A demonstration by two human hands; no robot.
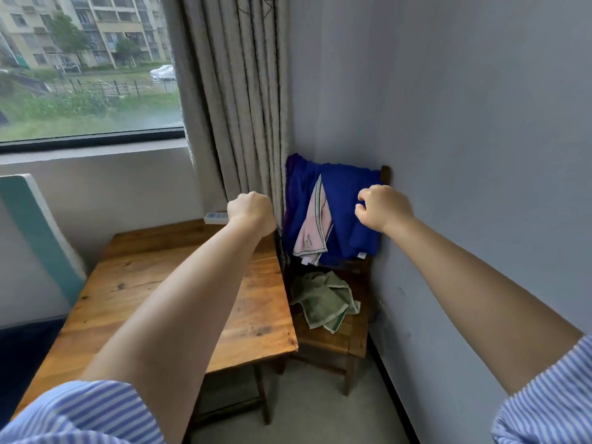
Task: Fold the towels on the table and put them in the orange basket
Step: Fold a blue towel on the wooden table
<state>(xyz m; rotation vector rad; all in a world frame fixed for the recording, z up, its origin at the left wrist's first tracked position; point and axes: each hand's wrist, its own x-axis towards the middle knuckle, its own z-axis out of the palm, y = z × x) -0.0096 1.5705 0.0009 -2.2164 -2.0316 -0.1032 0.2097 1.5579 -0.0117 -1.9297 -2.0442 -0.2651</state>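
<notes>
- We see both hands curled into fists, the left hand (250, 209) empty, the right hand (382, 205) before the blue towel (346, 190); whether it grips, we cannot tell.
- The blue towel hangs on the chair (333, 334) back, beside the desk (134, 277); soft and light, best pinched at top corners.

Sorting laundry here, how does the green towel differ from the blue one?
The green towel lies crumpled on the chair seat; the blue towel hangs draped over the chair back. The green one looks smaller. The blue one has a pink towel against it. Neither is folded.
</notes>
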